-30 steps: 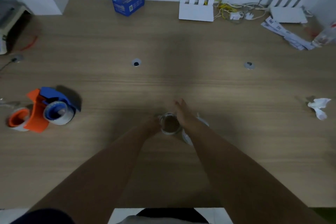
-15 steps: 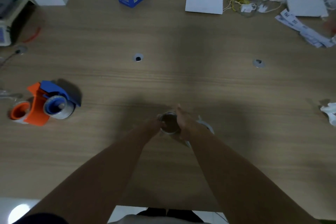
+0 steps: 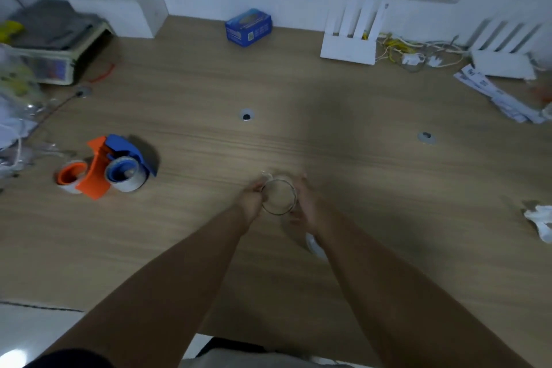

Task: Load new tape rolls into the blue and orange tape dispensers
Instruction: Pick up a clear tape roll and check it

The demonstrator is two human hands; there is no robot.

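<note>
Mid-prep, by the look of it: readying a clear tape roll [image 3: 277, 213] before loading, not yet fitting anything into a dispenser. Held at the centre of the wooden table [image 3: 388, 218], between both hands; cannot tell whether resting on the surface or just above it. Left hand [image 3: 252, 203] curled on the roll's left rim, fingers pinching near the upper edge, possibly hunting for the loose tape end, too blurred to confirm. Right hand [image 3: 307, 207] cupped round the right rim, fingers bent against it, steadying. Both grips narrow, closed onto the roll, nothing else held. Well apart to the left: orange dispenser [image 3: 92, 179] and blue dispenser [image 3: 131, 151], lying touching each other, each seemingly with a roll on its hub already; new or spent, cannot tell. Something small and white [image 3: 313, 248] on the table just under the right wrist, unidentifiable. Crumpled white scrap [image 3: 540, 222] far right. Next move likely calls for freeing the tape end, then carrying the roll left to whichever dispenser needs it and seating the core squarely on the hub. Risk: sticky end folding back onto the roll.
</note>
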